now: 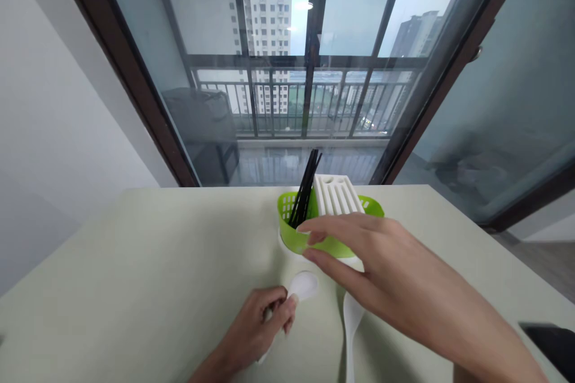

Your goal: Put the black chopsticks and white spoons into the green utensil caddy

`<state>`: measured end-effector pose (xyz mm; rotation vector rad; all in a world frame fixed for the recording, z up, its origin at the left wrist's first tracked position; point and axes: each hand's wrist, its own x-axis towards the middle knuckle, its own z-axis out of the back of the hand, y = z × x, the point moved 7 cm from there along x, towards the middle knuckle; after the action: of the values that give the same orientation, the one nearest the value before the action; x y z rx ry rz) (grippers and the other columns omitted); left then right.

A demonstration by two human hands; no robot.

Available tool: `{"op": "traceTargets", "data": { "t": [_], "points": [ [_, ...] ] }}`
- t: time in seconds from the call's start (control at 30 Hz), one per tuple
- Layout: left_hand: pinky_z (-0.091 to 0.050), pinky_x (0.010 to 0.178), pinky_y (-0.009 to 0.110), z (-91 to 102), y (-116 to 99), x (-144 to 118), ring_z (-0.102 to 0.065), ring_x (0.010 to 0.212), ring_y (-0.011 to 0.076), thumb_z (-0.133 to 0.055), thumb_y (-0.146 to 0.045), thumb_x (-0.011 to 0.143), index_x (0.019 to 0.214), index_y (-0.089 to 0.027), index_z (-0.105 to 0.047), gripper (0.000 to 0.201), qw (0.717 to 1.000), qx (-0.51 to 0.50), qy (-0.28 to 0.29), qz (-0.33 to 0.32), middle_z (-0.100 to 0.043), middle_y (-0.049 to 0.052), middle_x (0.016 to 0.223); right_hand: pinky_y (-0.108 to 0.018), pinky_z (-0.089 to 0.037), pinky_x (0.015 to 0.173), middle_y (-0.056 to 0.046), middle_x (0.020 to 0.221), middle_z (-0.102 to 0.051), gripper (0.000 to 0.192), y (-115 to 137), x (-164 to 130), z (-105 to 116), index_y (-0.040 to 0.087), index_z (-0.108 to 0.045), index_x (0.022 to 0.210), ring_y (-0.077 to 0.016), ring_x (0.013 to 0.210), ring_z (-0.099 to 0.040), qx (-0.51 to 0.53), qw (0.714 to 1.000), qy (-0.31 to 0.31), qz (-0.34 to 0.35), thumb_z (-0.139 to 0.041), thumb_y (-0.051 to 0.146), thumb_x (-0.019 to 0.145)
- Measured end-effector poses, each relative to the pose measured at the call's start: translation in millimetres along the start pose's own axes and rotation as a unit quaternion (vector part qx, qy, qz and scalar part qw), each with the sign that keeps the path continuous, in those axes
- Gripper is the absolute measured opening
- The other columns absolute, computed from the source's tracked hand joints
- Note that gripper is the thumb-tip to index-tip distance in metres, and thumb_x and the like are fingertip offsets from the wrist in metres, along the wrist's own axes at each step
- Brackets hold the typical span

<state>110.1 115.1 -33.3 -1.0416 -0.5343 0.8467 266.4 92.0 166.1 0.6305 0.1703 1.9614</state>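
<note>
My left hand is closed around the handle of a white spoon, low over the table, with the spoon's bowl pointing away from me to the right. In front of the green utensil basket, my right hand is raised, thumb and fingers apart, nothing visible between them. It hides part of the basket's front. Black chopsticks lean upright in the basket's left part, beside a white slotted block. Below my right hand a second white spoon lies on the table, handle toward me.
The pale table reaches to a glass sliding door with a dark frame. A black object shows at the right edge. Behind the glass are a balcony railing and a dark covered item.
</note>
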Motion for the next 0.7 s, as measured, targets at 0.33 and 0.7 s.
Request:
{"op": "traceTargets", "data": {
  "t": [0.33,0.7],
  "points": [
    [-0.028,0.044,0.021,-16.2,21,0,-0.033,0.036,0.0062,-0.057,-0.07,0.091,0.067,-0.018,-0.056,0.057,0.925,-0.375,0.054,-0.002,-0.046,-0.006,0.041,-0.031,-0.043,0.071,0.0,0.1,-0.075,0.01,19,6,-42,0.027,-0.071,0.105,-0.0219,0.093,-0.07,0.02,0.99,0.14,-0.026,-0.065,0.032,0.098],
    [-0.025,0.04,0.019,-15.1,27,3,-0.029,0.038,0.0045,-0.064,-0.068,0.088,0.072,-0.018,-0.052,0.053,0.909,-0.417,0.016,0.003,-0.033,-0.011,0.047,-0.033,-0.021,0.058,0.0,0.075,-0.069,0.016,18,15,-63,0.023,-0.06,0.086,-0.0175,0.068,-0.061,-0.057,0.99,0.132,-0.002,-0.049,0.022,0.098]
  ]
}}
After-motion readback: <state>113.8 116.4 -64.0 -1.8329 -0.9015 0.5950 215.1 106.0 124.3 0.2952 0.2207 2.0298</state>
